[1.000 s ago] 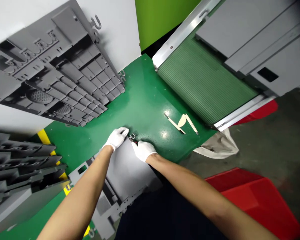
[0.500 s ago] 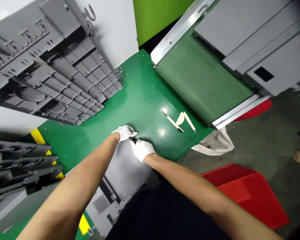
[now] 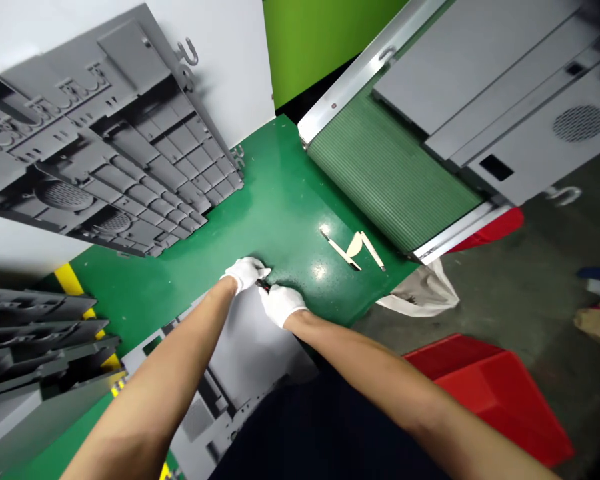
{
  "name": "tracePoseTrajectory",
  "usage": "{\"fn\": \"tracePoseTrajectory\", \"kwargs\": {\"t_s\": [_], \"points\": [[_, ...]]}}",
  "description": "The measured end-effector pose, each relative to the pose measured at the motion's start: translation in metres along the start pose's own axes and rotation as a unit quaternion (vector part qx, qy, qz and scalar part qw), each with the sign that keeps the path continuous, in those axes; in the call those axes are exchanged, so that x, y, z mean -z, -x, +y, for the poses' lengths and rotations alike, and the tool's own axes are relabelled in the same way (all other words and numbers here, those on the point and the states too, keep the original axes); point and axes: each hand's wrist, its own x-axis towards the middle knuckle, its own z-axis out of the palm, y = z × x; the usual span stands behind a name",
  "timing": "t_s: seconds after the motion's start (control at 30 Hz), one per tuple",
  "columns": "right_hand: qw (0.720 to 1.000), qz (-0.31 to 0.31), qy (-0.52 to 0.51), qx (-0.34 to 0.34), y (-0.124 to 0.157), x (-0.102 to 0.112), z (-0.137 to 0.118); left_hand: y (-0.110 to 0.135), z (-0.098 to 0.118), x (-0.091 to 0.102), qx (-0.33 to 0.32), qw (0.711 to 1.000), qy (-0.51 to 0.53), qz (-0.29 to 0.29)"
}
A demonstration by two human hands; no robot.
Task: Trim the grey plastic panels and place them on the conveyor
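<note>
My left hand, in a white glove, is closed at the far edge of a grey plastic panel, which lies in front of my body. Just to its right, my right hand, gloved too, grips a small dark tool with a bit of red against that same edge. Most of the tool is hidden by the fingers, so its kind does not show. My forearm covers part of the panel's left side, where slots and a grille are visible.
Cream-handled tools lie on the green tabletop. A ribbed green conveyor belt carries another grey panel. Grey panels lean at the left and stand stacked lower left. A red bin stands at right.
The camera view has shifted slightly. On the conveyor, the grey panel has slid a little toward the table, and its round grille is now in view. Both hands stay at the panel edge.
</note>
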Motion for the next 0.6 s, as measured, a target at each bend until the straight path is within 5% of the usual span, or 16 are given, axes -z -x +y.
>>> {"fn": "tracePoseTrajectory", "kwargs": {"t_s": [0.1, 0.2, 0.37, 0.43, 0.53, 0.6], "points": [[1.000, -0.007, -0.006, -0.016, 0.000, 0.008, -0.002, -0.008, 0.014, -0.006, 0.049, 0.997, -0.012, 0.054], [0.997, -0.048, -0.045, -0.028, 0.004, 0.016, 0.010, 0.001, 0.014, 0.011, 0.034, 0.994, 0.036, 0.097], [0.964, -0.054, -0.241, -0.096, 0.034, 0.005, 0.063, 0.060, 0.013, 0.045, -0.002, 0.928, 0.139, 0.346], [0.916, -0.062, -0.363, -0.161, 0.056, -0.008, 0.091, 0.089, 0.036, 0.029, -0.056, 0.942, 0.182, 0.276], [0.829, -0.054, -0.492, -0.259, 0.092, -0.023, 0.131, 0.119, 0.098, -0.029, -0.151, 0.958, 0.242, 0.004], [0.790, -0.048, -0.532, -0.301, 0.114, -0.027, 0.155, 0.128, 0.150, -0.072, -0.187, 0.943, 0.253, -0.108]]}}
